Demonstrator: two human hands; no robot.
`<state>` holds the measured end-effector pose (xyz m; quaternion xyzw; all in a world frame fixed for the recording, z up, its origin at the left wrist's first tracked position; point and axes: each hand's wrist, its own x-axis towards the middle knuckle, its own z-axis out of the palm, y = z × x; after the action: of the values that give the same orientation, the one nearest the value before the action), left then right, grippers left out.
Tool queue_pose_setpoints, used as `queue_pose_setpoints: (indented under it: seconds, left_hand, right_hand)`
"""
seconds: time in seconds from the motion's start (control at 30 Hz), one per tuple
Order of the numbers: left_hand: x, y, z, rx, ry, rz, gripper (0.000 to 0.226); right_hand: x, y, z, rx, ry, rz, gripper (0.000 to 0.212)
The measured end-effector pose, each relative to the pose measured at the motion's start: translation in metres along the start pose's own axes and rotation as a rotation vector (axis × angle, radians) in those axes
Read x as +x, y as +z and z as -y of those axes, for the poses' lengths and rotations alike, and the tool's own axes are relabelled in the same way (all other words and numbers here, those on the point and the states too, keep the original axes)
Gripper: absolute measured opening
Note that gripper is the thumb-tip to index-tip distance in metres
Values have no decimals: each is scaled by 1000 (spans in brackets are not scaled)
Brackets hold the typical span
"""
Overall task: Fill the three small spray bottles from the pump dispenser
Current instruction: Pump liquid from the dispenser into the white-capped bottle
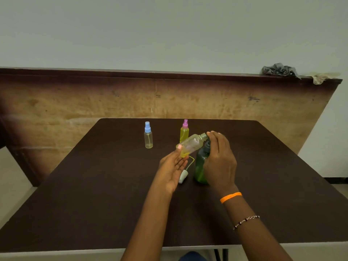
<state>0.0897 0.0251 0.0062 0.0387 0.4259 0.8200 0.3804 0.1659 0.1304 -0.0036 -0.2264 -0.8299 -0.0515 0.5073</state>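
My left hand (172,166) holds an uncapped small clear bottle (192,144), tilted with its threaded neck up to the right and a little yellow liquid in its lower end. My right hand (219,157) rests over the dark pump head of the green pump dispenser (200,166), right beside the bottle's neck. A white spray cap with its thin tube (183,176) lies on the table between my hands. Farther back stand a blue-capped bottle (148,135), nearly empty, and a pink-capped bottle (184,131) filled with yellow liquid.
All of this is on a dark brown table (94,194). A wooden panel (75,102) stands upright behind its far edge. A crumpled grey cloth (278,69) and a pale rag (323,77) lie on top of the panel at the right.
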Motion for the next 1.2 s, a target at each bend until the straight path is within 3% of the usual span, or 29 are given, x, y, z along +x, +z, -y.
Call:
queue_pose_setpoints:
  seconds: [0.1, 0.27, 0.57, 0.83, 1.07, 1.2]
  left_hand:
    - [0, -2, 1, -4, -8, 0, 14]
    - [-3, 0, -5, 23, 10, 14, 18]
    - [-3, 0, -1, -24, -3, 24, 14]
    - [-6, 4, -3, -46, -9, 34, 15]
    - [-4, 2, -1, -40, -20, 24, 13]
    - [-5, 2, -3, -36, -22, 39, 16]
  right_hand:
    - [-9, 5, 0, -22, 4, 46, 61]
    - [6, -5, 3, -15, 8, 20, 41]
    - [-6, 0, -2, 25, 12, 63, 52]
    - [20, -16, 2, -33, 13, 31, 35]
    - [-7, 2, -1, -28, 44, 20, 51]
    - [7, -7, 1, -54, 20, 12, 35]
